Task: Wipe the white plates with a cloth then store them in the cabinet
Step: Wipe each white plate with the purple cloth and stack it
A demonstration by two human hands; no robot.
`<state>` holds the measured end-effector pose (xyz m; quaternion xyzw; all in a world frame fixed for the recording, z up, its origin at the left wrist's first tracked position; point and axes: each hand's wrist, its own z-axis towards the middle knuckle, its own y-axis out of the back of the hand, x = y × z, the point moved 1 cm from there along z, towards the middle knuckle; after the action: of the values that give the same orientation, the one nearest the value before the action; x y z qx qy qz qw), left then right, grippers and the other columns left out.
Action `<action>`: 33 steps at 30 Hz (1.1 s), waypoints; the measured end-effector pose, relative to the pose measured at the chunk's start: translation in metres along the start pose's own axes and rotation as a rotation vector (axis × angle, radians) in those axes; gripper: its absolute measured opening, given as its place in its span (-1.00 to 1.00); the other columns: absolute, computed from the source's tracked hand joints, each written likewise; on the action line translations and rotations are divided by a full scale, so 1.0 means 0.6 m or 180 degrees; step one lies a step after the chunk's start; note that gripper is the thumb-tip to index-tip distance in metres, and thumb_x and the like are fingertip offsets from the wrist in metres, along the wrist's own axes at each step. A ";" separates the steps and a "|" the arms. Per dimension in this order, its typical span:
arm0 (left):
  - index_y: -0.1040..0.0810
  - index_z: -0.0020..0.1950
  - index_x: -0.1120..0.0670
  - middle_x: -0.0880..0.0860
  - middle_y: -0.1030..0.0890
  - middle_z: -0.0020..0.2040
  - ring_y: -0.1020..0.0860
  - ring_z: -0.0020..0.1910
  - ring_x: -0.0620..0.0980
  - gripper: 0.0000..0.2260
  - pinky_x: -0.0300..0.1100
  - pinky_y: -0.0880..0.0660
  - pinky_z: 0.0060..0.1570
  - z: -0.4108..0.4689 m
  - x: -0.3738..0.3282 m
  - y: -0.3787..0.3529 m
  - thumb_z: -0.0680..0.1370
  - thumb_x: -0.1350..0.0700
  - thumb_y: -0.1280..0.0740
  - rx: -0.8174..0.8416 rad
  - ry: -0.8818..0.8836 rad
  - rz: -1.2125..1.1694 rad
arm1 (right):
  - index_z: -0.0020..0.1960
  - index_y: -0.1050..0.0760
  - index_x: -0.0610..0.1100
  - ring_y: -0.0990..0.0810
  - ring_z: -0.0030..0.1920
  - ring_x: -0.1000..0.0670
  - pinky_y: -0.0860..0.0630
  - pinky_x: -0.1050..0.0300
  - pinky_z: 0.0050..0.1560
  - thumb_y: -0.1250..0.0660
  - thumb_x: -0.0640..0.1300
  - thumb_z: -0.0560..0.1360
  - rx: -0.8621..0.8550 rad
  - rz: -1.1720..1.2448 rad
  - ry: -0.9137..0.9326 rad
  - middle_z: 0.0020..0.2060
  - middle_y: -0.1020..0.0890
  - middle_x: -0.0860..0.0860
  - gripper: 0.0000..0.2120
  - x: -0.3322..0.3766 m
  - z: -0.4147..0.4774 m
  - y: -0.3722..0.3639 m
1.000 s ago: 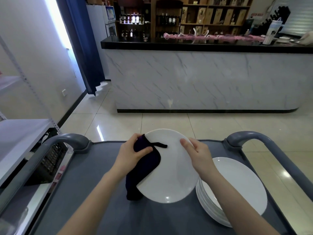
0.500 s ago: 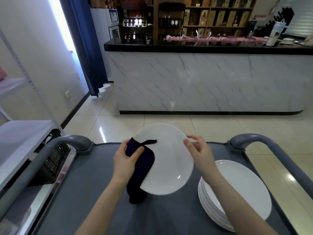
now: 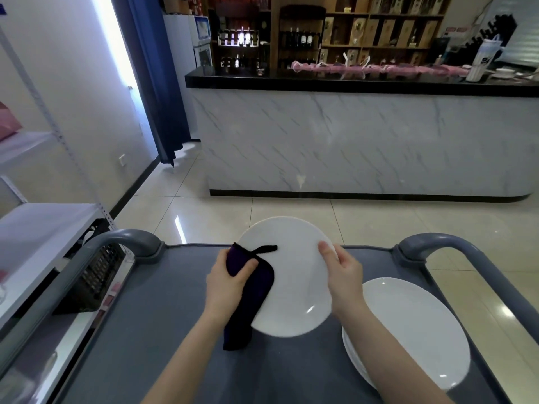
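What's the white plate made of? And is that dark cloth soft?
The plate looks like glazed ceramic or porcelain: smooth, glossy white, with a bright glint near its lower edge. Hard plastic is possible; the look alone can't settle it. The cloth seems to be soft, matte fabric: it folds and hangs limp.

Head view, forward-down, over cart [image 3: 180, 316]

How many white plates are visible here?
2 show fully: the held plate, between the left hand with the cloth and the right hand; the top plate of the stack at right. More lie under it, number unclear.
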<state>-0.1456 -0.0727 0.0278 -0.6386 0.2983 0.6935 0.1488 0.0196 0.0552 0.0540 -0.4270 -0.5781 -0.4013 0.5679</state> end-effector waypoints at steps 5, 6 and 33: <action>-0.46 0.15 -0.14 -0.13 -0.62 0.02 -0.59 0.03 -0.10 -0.69 -0.14 -0.56 -0.01 -0.015 0.025 -0.011 0.47 -0.05 -0.47 -0.0130 0.0271 -0.0122 | -0.18 -0.64 0.01 -0.58 -0.34 0.19 -0.53 0.25 -0.28 -0.28 -0.02 0.61 -0.0246 0.0044 -0.0171 -0.33 -0.66 0.13 -0.76 -0.032 -0.020 -0.004; -0.47 0.11 -0.18 -0.16 -0.62 0.01 -0.59 0.00 -0.16 -0.72 -0.23 -0.56 -0.06 -0.010 0.023 -0.006 0.47 -0.03 -0.48 0.0005 0.0176 -0.0043 | -0.17 -0.64 0.01 -0.58 -0.33 0.19 -0.52 0.27 -0.30 -0.28 -0.02 0.62 -0.0116 -0.0077 -0.0080 -0.33 -0.66 0.13 -0.76 -0.028 -0.014 0.004; -0.50 0.20 0.07 0.05 -0.61 0.07 -0.57 0.06 0.07 -0.69 0.05 -0.53 0.16 0.011 0.018 -0.021 0.51 0.06 -0.46 -0.0715 0.0664 -0.0405 | 0.45 -0.35 0.10 -0.49 0.26 0.27 -0.38 0.47 0.17 -0.29 0.05 0.60 0.0539 -0.1185 0.0626 0.27 -0.49 0.36 -0.57 -0.035 -0.022 0.020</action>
<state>-0.1448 -0.0609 0.0142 -0.7373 0.1917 0.6417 0.0883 0.0347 0.0456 0.0329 -0.2226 -0.6204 -0.4889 0.5715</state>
